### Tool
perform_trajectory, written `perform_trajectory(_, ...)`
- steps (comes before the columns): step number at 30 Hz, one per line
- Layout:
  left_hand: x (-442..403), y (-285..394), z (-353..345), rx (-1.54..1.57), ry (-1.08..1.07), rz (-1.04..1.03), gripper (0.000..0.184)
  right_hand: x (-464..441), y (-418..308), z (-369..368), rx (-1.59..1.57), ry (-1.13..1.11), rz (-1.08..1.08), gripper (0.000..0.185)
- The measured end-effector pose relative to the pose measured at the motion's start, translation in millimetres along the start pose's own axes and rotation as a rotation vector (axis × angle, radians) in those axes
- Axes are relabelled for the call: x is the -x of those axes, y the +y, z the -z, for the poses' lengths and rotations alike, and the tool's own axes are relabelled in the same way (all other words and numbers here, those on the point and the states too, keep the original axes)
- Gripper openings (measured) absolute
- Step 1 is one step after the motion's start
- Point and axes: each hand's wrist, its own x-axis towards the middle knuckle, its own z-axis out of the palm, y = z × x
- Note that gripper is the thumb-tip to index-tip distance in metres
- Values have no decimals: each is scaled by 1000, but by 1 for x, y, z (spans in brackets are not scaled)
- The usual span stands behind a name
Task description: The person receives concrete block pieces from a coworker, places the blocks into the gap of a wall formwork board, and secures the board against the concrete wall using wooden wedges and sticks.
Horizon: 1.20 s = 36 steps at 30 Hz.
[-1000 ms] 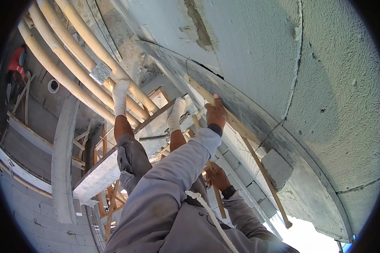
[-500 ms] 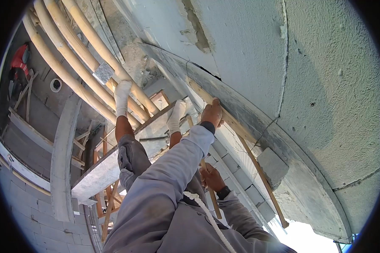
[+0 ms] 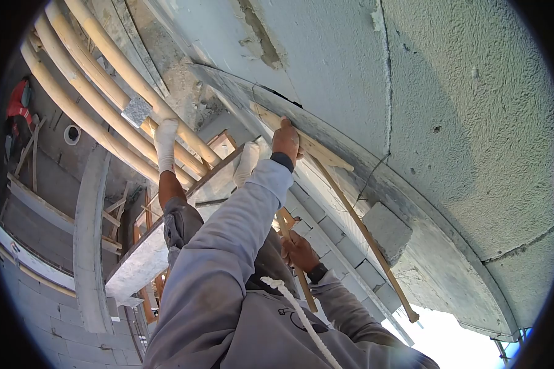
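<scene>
My left hand (image 3: 287, 140) is closed around a pale wooden strip (image 3: 323, 150) that lies along the lower edge of a concrete wall panel (image 3: 425, 209). My right hand (image 3: 300, 251), lower down near my body, grips a wooden handle (image 3: 305, 288); its upper part passes behind my left sleeve, so the tool's head is hidden. A longer thin wooden stick (image 3: 369, 240) slants down from beside the strip to a knobbed end. Next to that stick, a grey block (image 3: 388, 230) sits against the panel.
My feet in white socks (image 3: 165, 141) stand on round wooden poles (image 3: 114, 126) and near a concrete beam (image 3: 135, 261). A small stone block (image 3: 136, 111) rests on the poles. Far below, a person in red (image 3: 20, 107) is beside timber pieces. White rope (image 3: 301, 320) hangs at my chest.
The view has shifted, moving the scene left and slightly up. My left hand and the wooden strip have moved a little up along the panel edge, and the strip shows more of its broad face.
</scene>
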Motion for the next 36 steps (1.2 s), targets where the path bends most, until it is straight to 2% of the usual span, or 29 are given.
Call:
perform_trajectory(2,16,-5,-4,-77,23,-23,44,-1,-1,0,3,7,-4,35)
perform_trajectory(5,21,-25,-2,-58,-62,52,48,2,-2,-3,9,3,-5,35)
perform_trajectory(10,28,-19,-10,-64,-41,62,45,3,-4,-3,-2,4,2,36)
perform_trajectory(14,-13,-20,18,64,-95,-57,40,1,1,-4,9,12,2,37)
perform_trajectory(17,-25,-5,13,15,32,-20,36,0,-6,-4,37,23,18,37)
perform_trajectory(23,-8,-20,10,55,-201,-6,38,-2,-1,-6,46,16,15,37)
perform_trajectory(26,41,-9,-16,35,23,15,45,-1,0,-9,55,-2,0,36)
perform_trajectory(27,39,-9,-10,55,-68,24,44,-1,-1,-9,60,-4,-1,35)
perform_trajectory(30,36,-5,-8,-87,-50,18,43,0,4,-8,11,4,31,33)
perform_trajectory(33,24,3,1,137,-115,95,38,-3,3,-8,31,-3,12,32)
perform_trajectory(36,27,10,8,195,-109,81,34,-5,5,-8,29,-4,25,32)
